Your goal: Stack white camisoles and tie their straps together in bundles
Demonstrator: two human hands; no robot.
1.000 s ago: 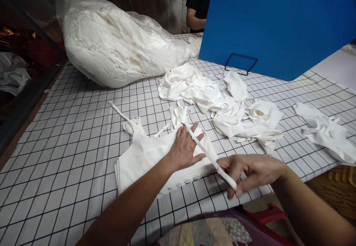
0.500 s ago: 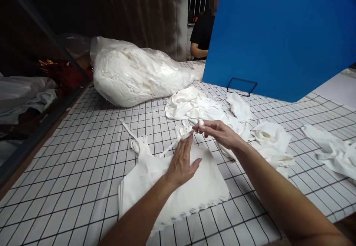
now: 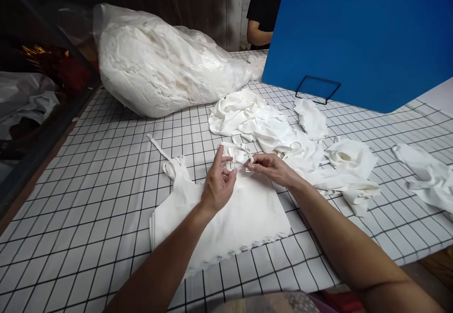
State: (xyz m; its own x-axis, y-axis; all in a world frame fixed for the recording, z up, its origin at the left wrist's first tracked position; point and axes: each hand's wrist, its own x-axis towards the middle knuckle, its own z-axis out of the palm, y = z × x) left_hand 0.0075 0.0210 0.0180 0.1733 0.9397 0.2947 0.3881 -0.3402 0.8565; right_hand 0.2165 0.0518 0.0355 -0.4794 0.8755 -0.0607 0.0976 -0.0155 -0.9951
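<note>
Checked table. Clear plastic bag at back left, stuffed with white cloth. Garment stack flat at front. Left hand half-curled, can't tell grip; right hand pinching straps.

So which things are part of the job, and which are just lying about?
Part of the job:
White straps, between the left hand and right hand
Flat white cloth stack, under them

Seemingly just lying about, untouched:
Crumpled white cloths, though perhaps related
Clear stuffed bag
Blue board, standing tilted
</note>
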